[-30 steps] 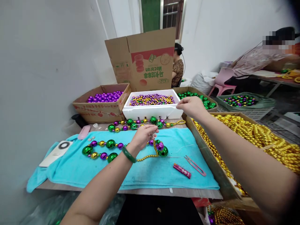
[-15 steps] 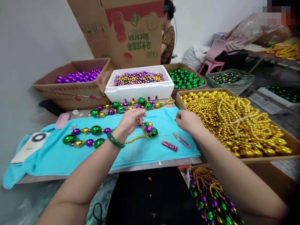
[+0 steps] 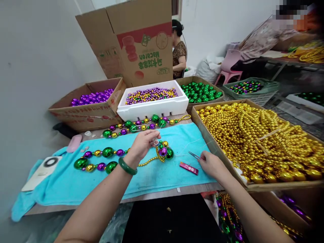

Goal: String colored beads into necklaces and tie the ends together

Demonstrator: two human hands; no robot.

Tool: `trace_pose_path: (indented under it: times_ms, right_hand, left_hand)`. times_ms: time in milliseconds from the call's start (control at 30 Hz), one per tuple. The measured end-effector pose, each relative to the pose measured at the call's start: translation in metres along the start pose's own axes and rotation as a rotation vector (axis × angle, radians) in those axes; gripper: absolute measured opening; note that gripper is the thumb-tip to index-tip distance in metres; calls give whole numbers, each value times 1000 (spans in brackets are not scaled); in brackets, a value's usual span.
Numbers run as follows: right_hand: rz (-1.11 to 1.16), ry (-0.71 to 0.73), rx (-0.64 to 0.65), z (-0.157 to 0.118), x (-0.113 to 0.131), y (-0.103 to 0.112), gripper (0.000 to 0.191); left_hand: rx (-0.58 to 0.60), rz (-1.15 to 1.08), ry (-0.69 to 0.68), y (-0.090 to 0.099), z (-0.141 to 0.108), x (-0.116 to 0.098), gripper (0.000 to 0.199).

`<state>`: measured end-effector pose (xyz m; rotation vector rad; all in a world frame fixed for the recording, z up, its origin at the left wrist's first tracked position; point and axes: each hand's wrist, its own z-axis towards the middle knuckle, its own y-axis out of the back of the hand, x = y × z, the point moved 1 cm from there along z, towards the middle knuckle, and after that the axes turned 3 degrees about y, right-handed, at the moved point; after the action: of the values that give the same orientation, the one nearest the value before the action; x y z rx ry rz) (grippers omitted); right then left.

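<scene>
My left hand (image 3: pixel 144 144) is closed in a pinch over the blue towel, holding white cord beside a small whitish ring. Just right of those fingers hangs a cluster of green, purple and gold beads (image 3: pixel 163 152), joined to a string of small gold beads. A bead necklace (image 3: pixel 108 152) with large green, purple and gold balls stretches leftward on the towel. My right hand (image 3: pixel 212 164) has its fingers closed around the handles of thread snips (image 3: pixel 194 155), whose tips point left. Beside them lies a small pink packet (image 3: pixel 188 168).
Behind the blue towel (image 3: pixel 63 182) lies another bead strand (image 3: pixel 152 126). A carton of purple beads (image 3: pixel 86 116), a white foam box (image 3: pixel 154 109) and a carton of green beads (image 3: pixel 219 98) line the back. A large carton of gold beads (image 3: pixel 255 187) stands right. A co-worker (image 3: pixel 180 50) sits behind.
My right hand has come down and taken hold of the thread snips, which lay on the towel before. My left hand keeps its pinch beside the beads. The view has shifted slightly.
</scene>
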<state>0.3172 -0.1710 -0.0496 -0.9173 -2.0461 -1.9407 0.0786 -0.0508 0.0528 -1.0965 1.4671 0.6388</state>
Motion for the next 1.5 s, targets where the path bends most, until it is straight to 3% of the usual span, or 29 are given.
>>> trace_pose_path:
  times_ms: [67, 133, 233, 367, 533, 833, 1367, 1433, 1500]
  right_hand:
    - [399, 69, -62, -8, 16, 3, 9]
    - [823, 111, -71, -17, 39, 6, 22]
    - [1273, 67, 125, -25, 76, 7, 38]
    - [1643, -180, 503, -24, 109, 1, 32]
    - [1904, -308, 638, -14, 125, -8, 32]
    - [2071, -271, 637, -3, 131, -14, 27]
    - [1920, -272, 506, -3, 127, -11, 17]
    - [1875, -245, 415, -1, 123, -8, 22]
    - [1744, -184, 183, 6, 112, -5, 29]
  left_hand:
    - [-15, 6, 6, 0, 0, 1, 24]
    - [-26, 16, 9, 0, -1, 2, 24]
    - [-20, 38, 4, -1, -1, 3, 23]
    - [7, 69, -19, -4, -3, 4, 21]
    - [37, 125, -37, -8, -6, 5, 21]
    - [51, 171, -33, -2, -9, 10, 20]
    - [217, 84, 2, 3, -2, 22, 24]
    - [222, 72, 0, 5, -1, 23, 23]
    - [211, 67, -9, 8, -2, 22, 22]
